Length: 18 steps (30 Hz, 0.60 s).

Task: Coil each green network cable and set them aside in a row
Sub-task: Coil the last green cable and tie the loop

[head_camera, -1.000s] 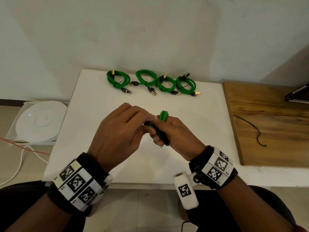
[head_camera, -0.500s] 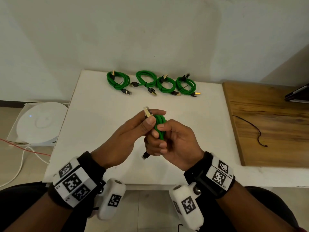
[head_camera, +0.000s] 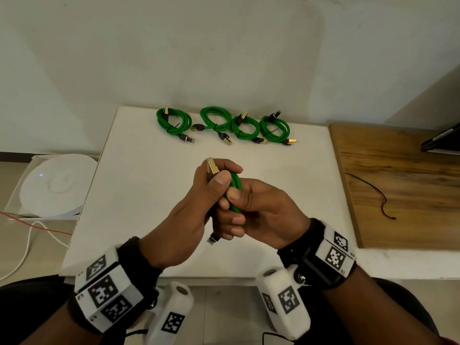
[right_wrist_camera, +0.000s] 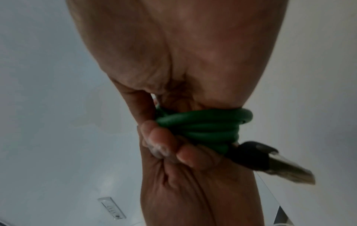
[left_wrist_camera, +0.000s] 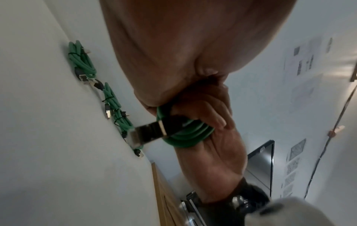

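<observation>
Above the middle of the white table, both hands hold one coiled green network cable. My right hand grips the bundled loops in its curled fingers. My left hand pinches the cable's gold-tipped plug between thumb and fingers, pointing it up and away. The other plug pokes out below the right fist. Several tied green coils lie in a row along the table's far edge, also seen as a line of coils in the left wrist view.
A wooden desk adjoins the table on the right, with a thin black wire on it and a dark device at its far corner. A round white appliance sits on the floor to the left, with white and red cords.
A second ago my left hand covered the coil; it has since turned palm-side in and drawn the gold plug up into view. The right hand has kept its grip.
</observation>
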{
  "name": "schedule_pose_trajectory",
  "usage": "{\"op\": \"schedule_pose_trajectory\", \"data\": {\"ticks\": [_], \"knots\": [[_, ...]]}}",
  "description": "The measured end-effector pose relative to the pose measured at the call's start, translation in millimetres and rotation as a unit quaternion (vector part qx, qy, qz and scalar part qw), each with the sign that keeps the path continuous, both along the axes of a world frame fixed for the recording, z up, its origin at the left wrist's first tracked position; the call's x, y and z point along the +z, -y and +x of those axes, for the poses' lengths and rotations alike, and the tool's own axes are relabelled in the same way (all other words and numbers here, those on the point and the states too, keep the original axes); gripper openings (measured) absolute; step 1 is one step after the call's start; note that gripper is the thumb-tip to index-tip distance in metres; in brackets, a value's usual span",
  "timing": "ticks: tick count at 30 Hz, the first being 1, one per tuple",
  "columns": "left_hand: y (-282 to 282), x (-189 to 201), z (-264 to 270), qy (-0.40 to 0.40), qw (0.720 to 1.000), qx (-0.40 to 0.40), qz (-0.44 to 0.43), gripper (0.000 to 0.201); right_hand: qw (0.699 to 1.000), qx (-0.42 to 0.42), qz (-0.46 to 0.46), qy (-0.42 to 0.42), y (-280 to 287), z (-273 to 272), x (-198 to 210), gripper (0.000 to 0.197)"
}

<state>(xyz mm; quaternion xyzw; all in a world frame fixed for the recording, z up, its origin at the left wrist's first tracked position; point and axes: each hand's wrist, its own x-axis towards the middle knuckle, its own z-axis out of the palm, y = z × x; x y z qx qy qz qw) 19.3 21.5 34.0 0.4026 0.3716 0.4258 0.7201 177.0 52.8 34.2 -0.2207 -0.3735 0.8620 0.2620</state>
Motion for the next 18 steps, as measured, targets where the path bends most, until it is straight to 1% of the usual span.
{"op": "schedule_pose_trajectory", "data": {"ticks": [4,9,12,18], "knots": [[3.3,2.1,2.5,-0.051,0.998,0.007,0.031,0.022,0.998,0.010,0.056,0.018,-0.1,1.1,-1.9,0.017],[3.0,1.0,1.0,-0.122,0.989,0.006,0.078,0.022,0.990,0.013,0.117,0.071,-0.2,4.5,-1.6,0.019],[5.0,0.3,2.5,-0.124,0.988,0.013,0.089,0.022,0.986,-0.006,0.137,0.097,1.8,4.9,-0.7,0.018],[5.1,-0.5,5.1,-0.119,0.991,0.020,0.064,0.031,0.982,-0.044,0.129,0.131,4.2,3.8,-0.3,0.020]]}}
